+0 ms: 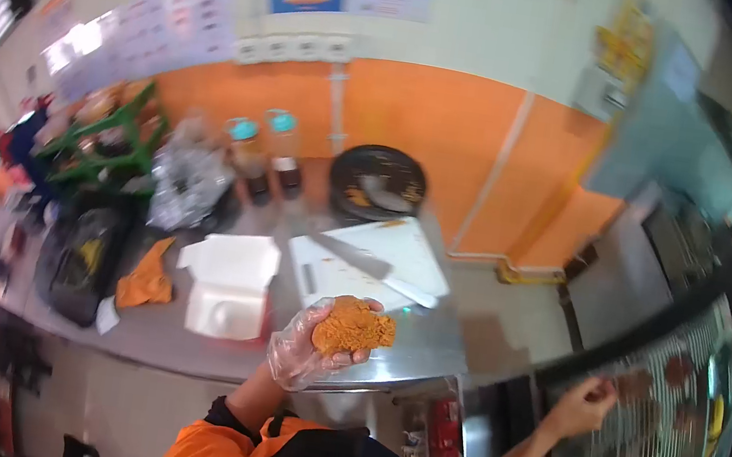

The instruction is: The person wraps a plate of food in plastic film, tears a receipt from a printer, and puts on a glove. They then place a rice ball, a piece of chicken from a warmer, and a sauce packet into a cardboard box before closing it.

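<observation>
My left hand [296, 352], in a clear plastic glove, grips a piece of golden fried chicken [354, 328] in front of the counter edge. My right hand [584, 407] is bare and reaches out to the right, beside a glass display cabinet [651, 428] with wire racks. Its fingers are curled together; whether they hold anything is not visible. Behind the chicken lies a white cutting board [335, 285] with crumbs, and a large knife [379, 270] rests across it. An open white takeaway box [233, 273] stands left of the board, with a small white round item inside.
A round black pan [378, 179] with scraps sits at the back wall. Two teal-capped bottles [281, 137], a shiny plastic bag [190, 180], an orange cloth [147, 277], a black tray [86, 255] and a green crate [111, 141] crowd the left of the metal counter [438, 351].
</observation>
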Demonstrator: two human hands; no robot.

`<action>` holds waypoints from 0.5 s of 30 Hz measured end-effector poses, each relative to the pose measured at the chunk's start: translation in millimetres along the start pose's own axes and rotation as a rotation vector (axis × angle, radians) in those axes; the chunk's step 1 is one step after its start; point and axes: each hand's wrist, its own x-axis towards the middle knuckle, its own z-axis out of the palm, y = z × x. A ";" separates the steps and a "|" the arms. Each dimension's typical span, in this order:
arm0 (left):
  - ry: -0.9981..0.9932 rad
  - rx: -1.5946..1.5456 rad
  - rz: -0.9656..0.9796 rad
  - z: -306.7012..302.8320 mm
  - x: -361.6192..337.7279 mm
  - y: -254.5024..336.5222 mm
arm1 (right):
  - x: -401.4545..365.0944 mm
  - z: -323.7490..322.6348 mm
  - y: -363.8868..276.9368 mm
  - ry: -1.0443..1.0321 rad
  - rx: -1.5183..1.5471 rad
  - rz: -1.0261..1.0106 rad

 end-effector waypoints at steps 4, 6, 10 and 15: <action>0.296 0.392 0.133 -80.8 -97.2 66.4 | 7.4 8.8 23.2 0.021 -0.198 -0.058; 0.481 0.610 0.141 -112.5 -127.5 94.2 | -5.5 1.3 4.4 -0.011 -0.205 -0.044; 0.621 1.387 0.087 -165.3 -152.3 121.7 | -64.6 -16.4 -52.1 -0.162 -0.176 0.128; 0.464 2.167 -0.319 -144.5 -125.6 121.5 | -137.7 -2.5 -42.8 -0.444 -0.148 0.151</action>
